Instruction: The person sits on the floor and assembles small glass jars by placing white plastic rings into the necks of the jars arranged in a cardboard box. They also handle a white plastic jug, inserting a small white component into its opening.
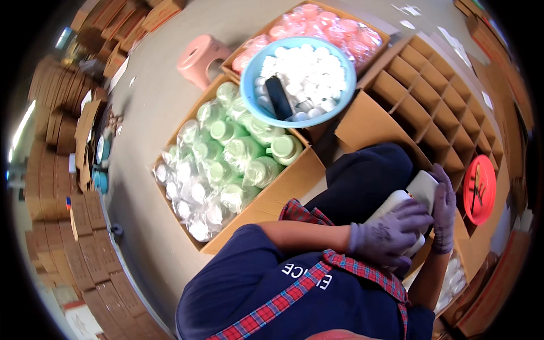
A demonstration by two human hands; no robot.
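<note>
Both my hands wear purple-grey gloves and are close together at my lap. My left hand [390, 233] has its fingers wrapped round a pale white plastic bottle [392, 202], whose lower part is hidden behind the glove. Against it, farther right, is a white block-shaped piece [423, 190]; I cannot tell if it belongs to the same bottle. My right hand [444, 211] presses along the right side of this white piece, fingers closed together and pointing away from me.
A blue basin [247, 93] of white caps, with a black oblong object [279, 97], rests on cartons. Left is a carton [272, 212] of green and clear-wrapped jugs; behind, wrapped pink ones [311, 25]. A divided carton [419, 102] and red tray [488, 198] lie right. A pink stool [198, 59] stands beyond.
</note>
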